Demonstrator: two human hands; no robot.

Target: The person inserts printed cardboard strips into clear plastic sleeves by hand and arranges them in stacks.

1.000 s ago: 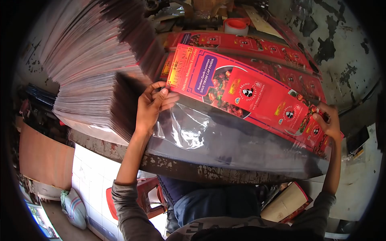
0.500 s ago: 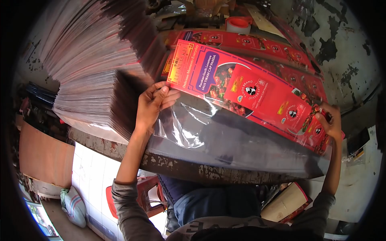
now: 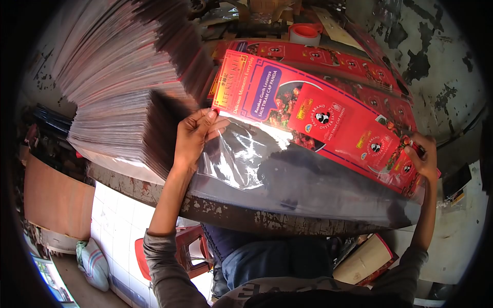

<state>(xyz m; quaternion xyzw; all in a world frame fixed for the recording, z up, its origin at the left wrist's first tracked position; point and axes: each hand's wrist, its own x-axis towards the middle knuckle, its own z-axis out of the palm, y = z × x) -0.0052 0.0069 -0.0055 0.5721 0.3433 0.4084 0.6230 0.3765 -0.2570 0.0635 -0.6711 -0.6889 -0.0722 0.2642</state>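
Observation:
A long red printed card [image 3: 354, 138] with panda oyster sauce artwork lies slanted across the middle, its left end higher in view. My left hand [image 3: 194, 134] pinches its lower left corner between thumb and fingers. At the opposite end my right hand [image 3: 425, 156] grips the card, thumb on its face and the other fingers partly hidden. Clear glossy plastic film [image 3: 236, 161] spreads below the card on the table, close to my left hand. Behind the card rest more red printed sheets [image 3: 336, 57].
A tall fanned stack of sheets [image 3: 113, 123] stands at the left on the worn table edge [image 3: 236, 213]. A red-and-white tape roll [image 3: 304, 34] sits at the back. Below are a red stool [image 3: 192, 246] and a striped sack [image 3: 93, 264].
The card shifts very slightly in my hands, and the glare on the film and the card's lower edge changes. Both hands keep their hold.

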